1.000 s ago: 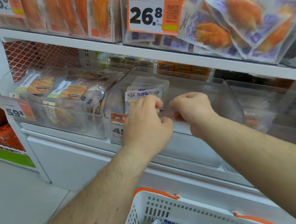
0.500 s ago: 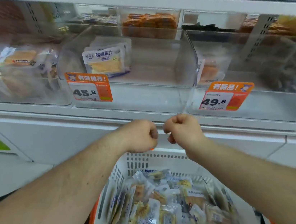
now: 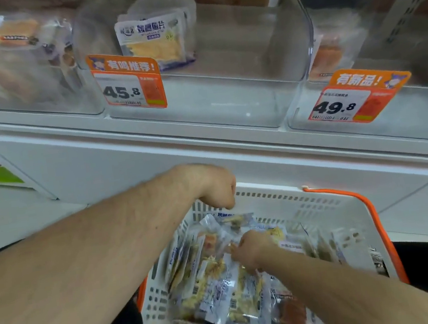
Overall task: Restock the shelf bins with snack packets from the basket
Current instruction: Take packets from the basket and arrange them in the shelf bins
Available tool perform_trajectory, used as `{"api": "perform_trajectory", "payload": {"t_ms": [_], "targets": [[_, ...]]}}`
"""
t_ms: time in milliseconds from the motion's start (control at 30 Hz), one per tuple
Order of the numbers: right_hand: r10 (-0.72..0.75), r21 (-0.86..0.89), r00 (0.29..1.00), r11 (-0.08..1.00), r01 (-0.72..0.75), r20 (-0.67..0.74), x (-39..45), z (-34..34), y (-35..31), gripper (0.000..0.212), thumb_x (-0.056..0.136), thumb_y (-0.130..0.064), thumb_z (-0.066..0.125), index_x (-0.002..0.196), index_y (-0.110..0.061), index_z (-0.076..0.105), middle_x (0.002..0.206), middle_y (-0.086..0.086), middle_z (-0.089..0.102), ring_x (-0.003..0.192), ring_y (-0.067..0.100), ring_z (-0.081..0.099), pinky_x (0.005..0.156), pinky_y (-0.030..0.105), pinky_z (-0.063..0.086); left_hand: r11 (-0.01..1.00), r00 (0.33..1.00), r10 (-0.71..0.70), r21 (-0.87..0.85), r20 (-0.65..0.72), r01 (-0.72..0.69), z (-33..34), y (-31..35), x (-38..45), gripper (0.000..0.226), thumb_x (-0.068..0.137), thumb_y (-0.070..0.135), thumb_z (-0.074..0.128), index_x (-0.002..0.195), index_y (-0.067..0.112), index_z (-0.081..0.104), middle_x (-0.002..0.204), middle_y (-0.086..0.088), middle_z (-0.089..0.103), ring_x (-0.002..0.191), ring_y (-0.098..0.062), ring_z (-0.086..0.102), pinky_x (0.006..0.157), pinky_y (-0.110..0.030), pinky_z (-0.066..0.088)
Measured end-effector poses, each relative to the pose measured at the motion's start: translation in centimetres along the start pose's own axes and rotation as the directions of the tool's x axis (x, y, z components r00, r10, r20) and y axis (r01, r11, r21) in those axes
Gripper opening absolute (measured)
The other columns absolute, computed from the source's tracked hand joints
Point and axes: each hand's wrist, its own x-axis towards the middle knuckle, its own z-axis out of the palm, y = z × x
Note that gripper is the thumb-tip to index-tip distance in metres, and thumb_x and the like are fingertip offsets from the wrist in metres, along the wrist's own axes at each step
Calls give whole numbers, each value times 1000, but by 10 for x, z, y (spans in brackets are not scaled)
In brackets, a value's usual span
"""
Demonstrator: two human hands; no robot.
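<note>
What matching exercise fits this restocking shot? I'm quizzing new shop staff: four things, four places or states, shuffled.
Things:
1. right hand
2. left hand
3. 45.8 price tag
4. 49.8 price tag

Places or states:
A. on the front of the clear bin right of the middle one
B. down among the snack packets in the basket
C. curled, above the basket's far rim
D. on the front of the middle bin, which holds fish-slice packets

Pairs: 1-B, 2-C, 3-D, 4-A

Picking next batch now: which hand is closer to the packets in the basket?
Right. The right hand is down among the packets, touching them; the left hand hangs curled above the basket rim, holding nothing.
</note>
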Motion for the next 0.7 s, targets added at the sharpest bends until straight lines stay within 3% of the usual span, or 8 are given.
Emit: {"api": "perform_trajectory", "payload": {"t_ms": [67, 167, 267, 333, 400, 467, 567, 700], "targets": [[-8, -65, 1000, 998, 8, -11, -2, 8, -4, 25, 93, -21, 54, 70, -14, 51, 67, 1, 51, 59, 17, 51, 47, 23, 38, 1000, 1000, -13, 9, 7, 13, 0, -2, 2, 29, 96, 31, 54, 120, 17, 64, 116, -1, 67, 94, -19, 64, 81, -35, 53], [-28, -30, 999, 999, 27, -23, -3, 17, -8, 19, 90, -21, 55, 73, -16, 48, 71, 0, 48, 60, 13, 49, 48, 24, 39, 1000, 1000, -11, 12, 0, 11, -1, -2, 1, 27, 97, 30, 54, 117, 16, 65, 106, 0, 68, 81, -17, 60, 70, -31, 49], [-35, -3, 999, 999, 35, -31, -4, 22, -10, 14, 89, -18, 58, 77, -15, 50, 75, 0, 52, 62, 13, 52, 51, 26, 46, 1000, 1000, -12, 7, 5, 11, -1, -1, 1, 30, 96, 32, 55, 119, 16, 64, 112, -1, 68, 91, -20, 64, 84, -36, 52], [-29, 106, 1000, 994, 28, 11, -8, 20, -10, 8, 88, -13, 63, 86, -10, 56, 78, 6, 60, 62, 17, 61, 58, 31, 58, 1000, 1000, -15, 10, 7, 15, 0, -1, 2, 32, 95, 32, 55, 120, 14, 64, 112, 1, 66, 92, -21, 62, 85, -36, 51], [-33, 255, 996, 967, 10, 84, -18, 9, -11, 13, 91, -7, 65, 100, -4, 56, 82, 14, 64, 58, 19, 67, 60, 32, 60, 1000, 1000, -20, 8, 5, 20, 0, -2, 3, 26, 95, 32, 55, 109, 11, 62, 104, 0, 61, 83, -19, 52, 78, -32, 48], [-68, 327, 992, 944, 31, 102, -33, -11, -15, 19, 93, -1, 60, 109, -7, 50, 88, 18, 62, 52, 19, 67, 55, 30, 58, 1000, 1000, -25, 13, -7, 25, -2, -2, 0, 19, 95, 33, 55, 103, 17, 59, 98, 1, 53, 81, -17, 47, 73, -30, 43], [-112, 418, 993, 904, 92, 23, -56, -50, -24, 30, 92, 5, 46, 114, -15, 51, 80, 16, 61, 44, 18, 63, 42, 25, 47, 1000, 1000, -12, -4, -9, 12, -9, 2, -8, 34, 96, 38, 55, 119, 15, 62, 103, 2, 57, 78, -13, 52, 74, -28, 43], [-59, 587, 990, 800, 121, -124, -82, -101, -33, 17, 90, 2, 49, 97, 4, 64, 58, 12, 61, 40, 17, 58, 43, 24, 44, 1000, 995, -23, -1, 97, 23, -18, 6, -20, 71, 91, 69, 45, 139, 18, 51, 137, 0, 56, 115, -19, 57, 95, -32, 43]]}}
